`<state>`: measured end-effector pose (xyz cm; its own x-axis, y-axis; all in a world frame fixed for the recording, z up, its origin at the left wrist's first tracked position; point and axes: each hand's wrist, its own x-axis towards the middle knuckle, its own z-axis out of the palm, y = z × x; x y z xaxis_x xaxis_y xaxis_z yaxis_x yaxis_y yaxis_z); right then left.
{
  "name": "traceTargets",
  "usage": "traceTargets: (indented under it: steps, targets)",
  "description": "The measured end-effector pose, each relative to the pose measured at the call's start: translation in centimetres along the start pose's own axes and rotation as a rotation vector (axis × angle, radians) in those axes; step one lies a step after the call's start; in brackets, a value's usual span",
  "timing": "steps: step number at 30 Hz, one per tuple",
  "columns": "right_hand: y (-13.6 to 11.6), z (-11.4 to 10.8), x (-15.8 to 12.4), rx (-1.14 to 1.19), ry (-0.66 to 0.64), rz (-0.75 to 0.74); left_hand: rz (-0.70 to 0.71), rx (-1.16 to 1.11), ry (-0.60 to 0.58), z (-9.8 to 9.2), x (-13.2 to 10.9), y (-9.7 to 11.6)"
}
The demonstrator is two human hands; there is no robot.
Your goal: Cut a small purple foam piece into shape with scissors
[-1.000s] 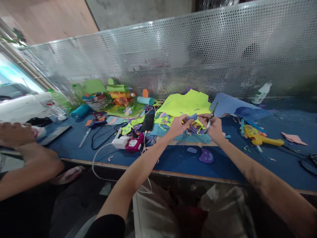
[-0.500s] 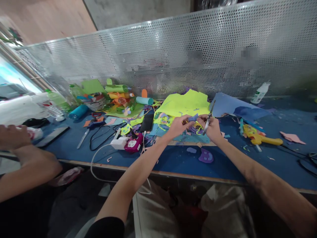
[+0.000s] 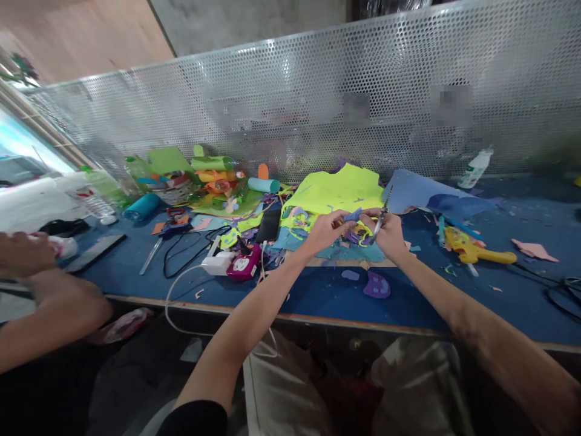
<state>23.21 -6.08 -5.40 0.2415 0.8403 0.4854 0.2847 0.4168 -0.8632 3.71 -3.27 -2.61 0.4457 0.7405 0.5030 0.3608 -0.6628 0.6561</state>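
My left hand (image 3: 327,231) is closed, pinching a small blue-purple piece of foam or paper (image 3: 353,215). A pair of scissors (image 3: 386,204) is in my right hand (image 3: 388,235), its blades pointing up and away from me. The fingertips of that hand also reach the edge of the small piece. Under both hands lies a heap of cut scraps in yellow-green, purple and blue. A purple cut-out with lighter squares (image 3: 376,285) rests on the table just in front of my right wrist, beside a small pale-blue scrap (image 3: 350,275).
Behind my hands spreads a yellow-green sheet (image 3: 338,189), with a blue sheet (image 3: 415,189) to its right. A yellow glue gun (image 3: 488,254) and a white bottle (image 3: 475,168) are further right. Leftward are a phone (image 3: 269,226), a magenta plug adapter (image 3: 244,264) and another person's arm (image 3: 59,315).
The view has shifted very slightly. My hands keep nearly the same place, still holding the small piece and the scissors; the piece appears slightly turned.
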Motion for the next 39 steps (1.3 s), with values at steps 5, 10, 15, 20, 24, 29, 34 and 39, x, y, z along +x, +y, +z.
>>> traceTargets:
  steps: [5, 10, 15, 20, 24, 29, 34, 39]
  targets:
    - [0.5, 0.2, 0.1, 0.040, 0.000, 0.006, 0.020, 0.011, -0.005, 0.0, -0.1, 0.0]
    - [-0.1, 0.3, -0.1, 0.102, -0.011, -0.008, 0.012, 0.009, -0.031, -0.3, -0.2, 0.1]
    - [-0.8, 0.2, -0.2, 0.109, -0.012, -0.040, 0.035, 0.058, -0.056, -0.5, -0.2, 0.4]
    - [-1.0, 0.2, -0.2, 0.085, 0.021, -0.040, 0.026, 0.065, -0.030, -0.3, -0.1, 0.4]
    - [-0.4, 0.3, -0.1, 0.071, 0.021, -0.038, 0.036, 0.081, -0.006, -0.1, -0.2, 0.1]
    - [-0.3, 0.3, -0.1, 0.091, -0.001, -0.034, 0.056, 0.081, -0.003, -0.2, -0.2, -0.1]
    - [-1.2, 0.1, -0.3, 0.136, -0.134, -0.131, 0.072, 0.145, 0.002, -0.3, -0.3, -0.2]
    - [-0.8, -0.1, -0.3, 0.022, -0.179, -0.177, 0.095, 0.304, -0.001, -0.2, -0.3, -0.4]
